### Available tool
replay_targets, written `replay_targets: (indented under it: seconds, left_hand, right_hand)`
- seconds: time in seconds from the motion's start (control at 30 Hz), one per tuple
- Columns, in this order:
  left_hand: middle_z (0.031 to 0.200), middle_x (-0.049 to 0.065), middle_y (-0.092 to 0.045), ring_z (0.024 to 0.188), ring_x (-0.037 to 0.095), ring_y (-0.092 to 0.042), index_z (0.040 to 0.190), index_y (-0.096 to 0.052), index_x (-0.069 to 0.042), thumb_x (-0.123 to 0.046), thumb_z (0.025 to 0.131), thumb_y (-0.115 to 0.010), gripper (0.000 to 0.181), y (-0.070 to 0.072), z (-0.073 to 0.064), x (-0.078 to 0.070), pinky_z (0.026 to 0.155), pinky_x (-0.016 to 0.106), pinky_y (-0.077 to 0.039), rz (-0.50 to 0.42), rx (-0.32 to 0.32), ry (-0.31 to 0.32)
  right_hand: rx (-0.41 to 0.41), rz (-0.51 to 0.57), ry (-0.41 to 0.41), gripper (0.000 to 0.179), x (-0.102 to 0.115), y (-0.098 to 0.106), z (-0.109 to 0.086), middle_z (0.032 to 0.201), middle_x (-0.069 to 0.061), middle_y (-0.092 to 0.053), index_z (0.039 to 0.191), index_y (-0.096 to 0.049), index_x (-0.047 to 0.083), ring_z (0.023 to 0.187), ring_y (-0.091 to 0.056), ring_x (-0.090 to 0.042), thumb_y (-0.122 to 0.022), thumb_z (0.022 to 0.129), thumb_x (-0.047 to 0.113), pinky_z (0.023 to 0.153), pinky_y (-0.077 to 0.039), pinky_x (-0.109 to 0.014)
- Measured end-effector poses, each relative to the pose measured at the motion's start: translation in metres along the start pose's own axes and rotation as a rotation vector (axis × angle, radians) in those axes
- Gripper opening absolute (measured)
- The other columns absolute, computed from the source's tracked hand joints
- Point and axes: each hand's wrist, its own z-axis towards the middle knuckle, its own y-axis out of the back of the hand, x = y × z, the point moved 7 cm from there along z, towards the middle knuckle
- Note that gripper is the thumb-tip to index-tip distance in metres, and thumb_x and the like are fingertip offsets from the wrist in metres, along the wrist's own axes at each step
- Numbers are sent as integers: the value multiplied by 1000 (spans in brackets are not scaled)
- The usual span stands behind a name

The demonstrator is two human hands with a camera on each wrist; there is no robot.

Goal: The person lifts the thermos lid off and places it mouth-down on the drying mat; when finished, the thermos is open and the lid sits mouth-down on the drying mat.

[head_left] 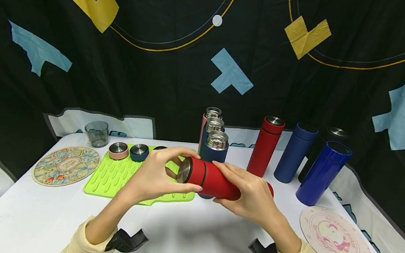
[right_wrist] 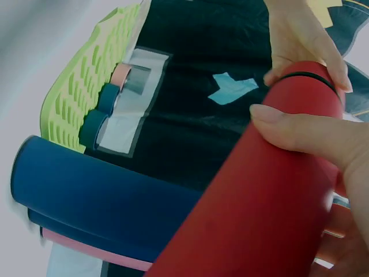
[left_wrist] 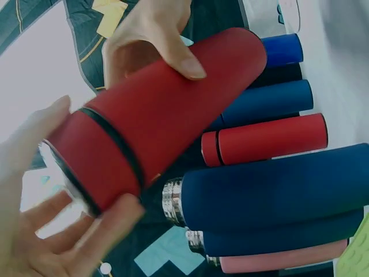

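A red thermos bottle (head_left: 221, 183) with a steel-topped lid (head_left: 196, 171) is held tilted on its side above the table. My left hand (head_left: 155, 173) grips the lid, thumb and fingers around its rim. Around the bottle's body curls my right hand (head_left: 253, 189), its thumb lying along the red wall in the right wrist view. A black ring marks the join between lid and body. Behind stand lidless bottles in a row: a front dark blue one (head_left: 216, 149), another blue one (head_left: 215, 124) and a pink one (head_left: 202, 133).
A green drying mat (head_left: 105, 178) carries a pink lid (head_left: 118, 151), a blue lid (head_left: 139, 152) and a partly hidden dark lid (head_left: 160, 148). Lidded red (head_left: 265, 149), blue (head_left: 295, 155), black (head_left: 312, 157) and bright-blue (head_left: 321, 175) bottles stand right. A glass (head_left: 97, 134) and round mats (head_left: 66, 166) flank them.
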Motion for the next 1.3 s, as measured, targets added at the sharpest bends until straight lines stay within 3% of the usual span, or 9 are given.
replay_targets:
  seconds: [0.13,0.33,0.53,0.67,0.83,0.97,1.03,1.17,1.3]
  left_hand:
    - [115,-10,-62,89,12,-62,122,-60,-23,-43,70,-85,61,-4,0,5,68,24,-57,9,65,50]
    - [135,-6,-51,121,12,-49,135,-54,-23,-19,70,-88,74,-11,-1,-2,85,29,-54,9,220,-90]
    - [133,-2,-54,120,14,-50,130,-59,-21,-8,72,-85,65,-11,-1,-6,81,28,-56,-23,216,-162]
    - [124,-6,-59,107,13,-56,129,-59,-20,-21,73,-86,62,-8,1,-3,73,26,-57,-36,167,-122]
    - [112,-7,-64,91,12,-62,126,-60,-21,-36,72,-85,61,-6,2,5,67,25,-57,-25,120,9]
    - [107,-9,-64,88,12,-63,126,-59,-23,-45,74,-82,61,-8,2,10,66,24,-57,8,137,86]
    - [113,-9,-62,95,11,-61,129,-57,-21,-42,75,-82,63,-10,1,9,70,25,-57,19,170,65]
    - [130,-8,-54,113,12,-53,135,-54,-22,-25,73,-87,70,-13,0,2,82,28,-55,23,236,-49]
    - [135,-6,-52,122,14,-47,133,-56,-24,-13,72,-86,69,-14,-1,-5,85,29,-54,20,252,-145]
  right_hand:
    - [18,-33,-11,83,-2,-1,0,122,-8,-65,134,-58,13,107,-64,-25,-93,60,25,80,-57,-42]
    - [103,116,-72,83,-13,-1,-2,115,-1,-68,135,-57,17,97,-66,-16,-93,61,24,79,-57,-34]
    - [158,228,-119,82,-18,-1,-4,111,5,-68,136,-56,20,94,-64,-11,-93,63,25,78,-57,-30]
    - [132,163,-95,83,-14,1,-3,111,4,-69,136,-56,21,94,-65,-11,-93,61,27,78,-57,-31]
    - [78,11,-45,83,-7,3,-2,114,-3,-69,134,-57,17,97,-66,-18,-93,60,27,78,-57,-36]
    - [60,-49,-17,84,-5,3,-1,117,-7,-67,134,-58,15,99,-66,-22,-93,59,26,77,-58,-39]
    - [75,-27,-24,84,-7,2,-2,116,-6,-68,134,-57,16,98,-67,-21,-94,59,26,77,-58,-38]
    - [141,119,-78,84,-15,0,-4,112,1,-69,135,-57,19,94,-66,-13,-93,60,27,76,-57,-32]
    - [197,257,-129,81,-22,-3,-6,110,6,-68,136,-57,20,93,-64,-10,-92,63,30,75,-57,-29]
